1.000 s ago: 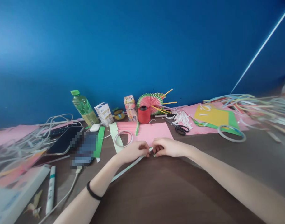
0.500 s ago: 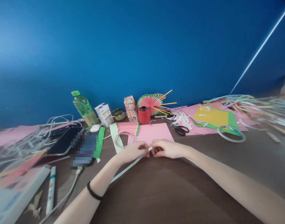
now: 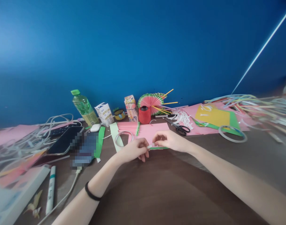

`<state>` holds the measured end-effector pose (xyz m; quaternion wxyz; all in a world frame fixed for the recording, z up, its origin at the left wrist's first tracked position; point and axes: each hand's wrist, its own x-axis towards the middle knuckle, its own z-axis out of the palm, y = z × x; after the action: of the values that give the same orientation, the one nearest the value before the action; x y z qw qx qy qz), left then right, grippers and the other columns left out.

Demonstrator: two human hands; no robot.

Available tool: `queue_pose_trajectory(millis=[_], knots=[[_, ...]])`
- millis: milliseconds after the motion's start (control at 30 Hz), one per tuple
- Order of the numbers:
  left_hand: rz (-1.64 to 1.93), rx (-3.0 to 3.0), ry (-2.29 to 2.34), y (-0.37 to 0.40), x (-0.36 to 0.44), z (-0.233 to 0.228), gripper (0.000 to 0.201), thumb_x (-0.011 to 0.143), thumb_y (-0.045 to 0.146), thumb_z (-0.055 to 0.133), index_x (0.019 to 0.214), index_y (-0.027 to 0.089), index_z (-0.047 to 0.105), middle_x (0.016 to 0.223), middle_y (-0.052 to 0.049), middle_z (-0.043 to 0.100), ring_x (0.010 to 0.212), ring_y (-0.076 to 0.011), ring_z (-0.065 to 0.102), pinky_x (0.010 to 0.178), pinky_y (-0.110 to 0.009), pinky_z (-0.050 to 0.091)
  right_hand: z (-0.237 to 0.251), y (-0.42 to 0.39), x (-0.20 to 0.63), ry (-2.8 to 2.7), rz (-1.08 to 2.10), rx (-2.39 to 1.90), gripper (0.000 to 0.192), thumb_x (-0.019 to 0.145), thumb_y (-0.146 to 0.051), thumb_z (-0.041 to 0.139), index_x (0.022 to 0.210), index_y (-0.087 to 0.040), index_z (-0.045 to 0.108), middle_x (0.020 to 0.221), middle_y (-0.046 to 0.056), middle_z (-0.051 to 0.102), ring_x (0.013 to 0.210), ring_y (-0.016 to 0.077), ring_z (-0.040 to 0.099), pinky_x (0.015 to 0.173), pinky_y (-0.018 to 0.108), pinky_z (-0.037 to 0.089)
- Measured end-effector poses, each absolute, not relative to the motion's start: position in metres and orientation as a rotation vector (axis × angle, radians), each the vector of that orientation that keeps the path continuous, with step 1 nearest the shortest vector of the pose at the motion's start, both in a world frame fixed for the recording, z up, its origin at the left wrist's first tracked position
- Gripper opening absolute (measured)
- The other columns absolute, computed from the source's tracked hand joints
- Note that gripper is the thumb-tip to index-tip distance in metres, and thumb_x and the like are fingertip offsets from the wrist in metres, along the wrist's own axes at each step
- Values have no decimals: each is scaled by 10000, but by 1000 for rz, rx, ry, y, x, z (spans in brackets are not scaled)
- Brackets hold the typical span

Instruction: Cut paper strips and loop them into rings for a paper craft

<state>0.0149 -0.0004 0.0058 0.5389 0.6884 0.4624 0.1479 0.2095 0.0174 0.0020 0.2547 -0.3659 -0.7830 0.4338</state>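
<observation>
Left grip (image 3: 135, 149) is nearly closed, thumb against finger, and it has hold of a small pale piece (image 3: 150, 146), which sits in the short gap between this grip and the right grip (image 3: 170, 139). Fingers of the right grip are bent, and their tips come close together at the other end of the pale piece; whether they also press on it, I cannot tell. Just below the right grip's fingers, a narrow green strip (image 3: 160, 148) shows, partly covered by the hand. Directly beyond both grips, a pink sheet (image 3: 157, 129) lies on the bench (image 3: 192, 187). Just beyond the left grip there is a tape roll (image 3: 115, 139), lying partly over a pale green paper (image 3: 114, 130), and next to it a pleated pink paper (image 3: 127, 126). Farther from the grips, behind the pink sheet, a red spool (image 3: 144, 116) stands in front of a pleated fan (image 3: 149, 101). Black-handled scissors (image 3: 181, 129) lie beyond the right grip, a little to its right.
</observation>
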Motion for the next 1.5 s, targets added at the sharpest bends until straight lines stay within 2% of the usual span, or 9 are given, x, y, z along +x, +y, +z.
queue_pose_trajectory(millis=[100, 200, 467, 667, 1500], knots=[[372, 1696, 1107, -1, 16, 6, 111, 696, 175, 423, 807, 178, 438, 565, 48, 553, 418, -63, 446, 450, -189, 350, 3, 14, 208, -2062, 1243, -996, 116, 734, -205, 512, 795, -140, 585, 748, 26, 594, 627, 97, 525, 572, 218, 415], [402, 1796, 1139, -3, 16, 8, 117, 734, 249, 437, 806, 173, 487, 534, 55, 514, 433, -61, 387, 447, -187, 307, 1, 13, 206, -2019, 1256, -990, 121, 738, -225, 519, 797, -140, 582, 731, 25, 592, 611, 97, 529, 553, 217, 425], [478, 1878, 1111, -2, 15, 6, 243, 785, 388, 432, 809, 176, 550, 528, 49, 480, 493, -80, 408, 506, -207, 305, 6, 8, 204, -1994, 1216, -981, 76, 743, -219, 521, 772, -164, 477, 682, -5, 544, 585, 95, 532, 544, 223, 439], [506, 1886, 1088, 0, 14, 3, 213, 783, 353, 445, 817, 178, 562, 539, 47, 484, 505, -84, 427, 509, -209, 306, 8, 5, 203, -2044, 1120, -967, 51, 737, -169, 499, 750, -174, 450, 681, -13, 531, 611, 96, 532, 562, 218, 428], [524, 1839, 1091, -1, 14, 6, 177, 769, 295, 443, 794, 163, 558, 500, 57, 467, 469, -70, 389, 490, -203, 280, 7, 2, 200, -2032, 1103, -958, 61, 730, -137, 488, 730, -181, 446, 649, -21, 546, 575, 95, 542, 563, 230, 433]])
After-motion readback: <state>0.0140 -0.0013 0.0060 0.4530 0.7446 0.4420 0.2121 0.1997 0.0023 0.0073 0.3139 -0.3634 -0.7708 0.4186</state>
